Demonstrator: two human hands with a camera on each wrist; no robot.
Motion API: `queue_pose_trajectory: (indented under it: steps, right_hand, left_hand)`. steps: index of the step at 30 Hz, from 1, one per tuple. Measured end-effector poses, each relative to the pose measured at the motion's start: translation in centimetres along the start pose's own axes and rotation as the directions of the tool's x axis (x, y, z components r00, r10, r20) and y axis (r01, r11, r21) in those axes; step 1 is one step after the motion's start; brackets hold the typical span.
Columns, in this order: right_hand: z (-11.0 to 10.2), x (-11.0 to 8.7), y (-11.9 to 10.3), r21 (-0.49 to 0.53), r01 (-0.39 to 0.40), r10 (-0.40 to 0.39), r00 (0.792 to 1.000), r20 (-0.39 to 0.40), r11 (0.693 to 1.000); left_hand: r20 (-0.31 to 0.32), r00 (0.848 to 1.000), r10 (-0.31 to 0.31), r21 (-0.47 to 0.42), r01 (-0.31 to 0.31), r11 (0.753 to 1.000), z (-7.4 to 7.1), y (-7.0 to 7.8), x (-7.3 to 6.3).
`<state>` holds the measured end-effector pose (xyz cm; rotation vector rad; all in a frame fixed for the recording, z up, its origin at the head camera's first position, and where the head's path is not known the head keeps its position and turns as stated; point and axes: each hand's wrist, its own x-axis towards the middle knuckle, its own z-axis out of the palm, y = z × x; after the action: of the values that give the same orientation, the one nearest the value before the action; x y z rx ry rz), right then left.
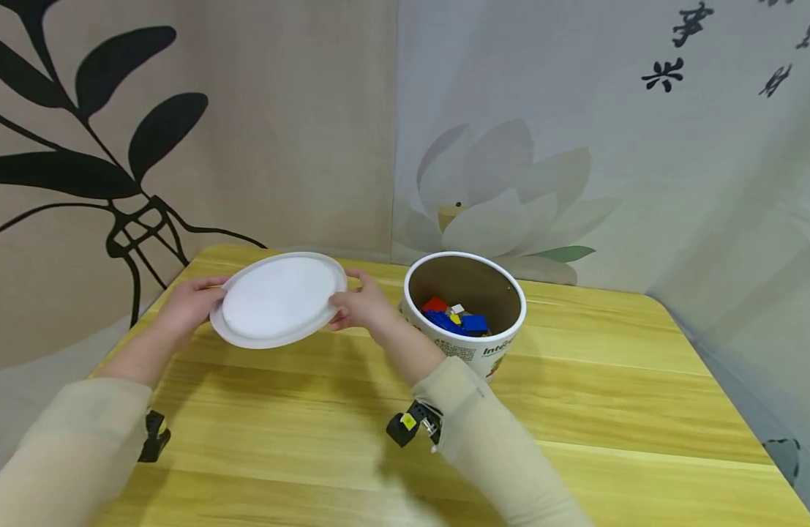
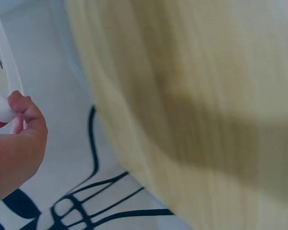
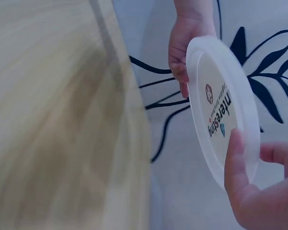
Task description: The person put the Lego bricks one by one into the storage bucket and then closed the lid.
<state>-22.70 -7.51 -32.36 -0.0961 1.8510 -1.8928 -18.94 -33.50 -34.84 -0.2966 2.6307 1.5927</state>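
Both hands hold a round white lid [image 1: 279, 300] by opposite edges, up over the left back part of the table. My left hand [image 1: 192, 306] pinches its left edge. On the other side, my right hand [image 1: 366, 301] grips the rim between thumb and fingers. The lid's plain inner face shows in the head view; its printed face, lettered "Interesting", appears in the right wrist view [image 3: 213, 103]. Just right of my right hand stands a white printed bucket [image 1: 460, 353], uncovered, with red, blue, yellow and white toy pieces [image 1: 454, 318] at the bottom.
The wood-grain table [image 1: 615, 410] has rounded back corners. Behind it hangs a cloth backdrop [image 1: 299, 132] with a black plant print and a pale lotus. Small black camera mounts [image 1: 407, 424] sit on both wrists.
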Motion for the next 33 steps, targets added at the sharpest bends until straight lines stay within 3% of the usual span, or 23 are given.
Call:
queue_pose_trajectory:
  steps: [3, 11, 17, 24, 29, 33]
  right_hand:
    - [-1.0, -0.5, -1.1, -0.014, 0.009, -0.009, 1.0, -0.001, 1.0]
    - [-4.1, -2.3, -3.2, -0.095, 0.067, -0.067, 0.998, -0.007, 0.993]
    - [-6.9, -3.9, -4.6, -0.132, 0.135, -0.136, 0.991, 0.0, 0.982]
    - [-10.1, -5.3, -5.4, -0.182, 0.112, -0.117, 0.993, -0.015, 0.977]
    - [-12.3, -5.4, -5.7, -0.176, 0.126, -0.136, 0.989, -0.049, 0.976]
    - [-13.7, -5.5, -6.0, -0.178, 0.166, -0.179, 0.982, -0.056, 0.97]
  left_hand:
    - [0.028, 0.998, 0.048, -0.011, -0.047, 0.999, -0.1, 1.1, -0.3]
    - [0.077, 0.993, 0.095, 0.012, -0.096, 0.995, 0.7, 4.7, -1.3]
    - [0.146, 0.974, 0.175, -0.091, -0.163, 0.982, 1.9, 7.1, -1.9]
    - [0.213, 0.96, 0.182, -0.186, -0.143, 0.972, 3.8, 9.2, -2.1]
    - [0.261, 0.935, 0.238, -0.277, -0.164, 0.947, 4.9, 10.4, -0.6]
    - [0.262, 0.915, 0.306, -0.238, -0.246, 0.94, 5.6, 11.1, 0.4]
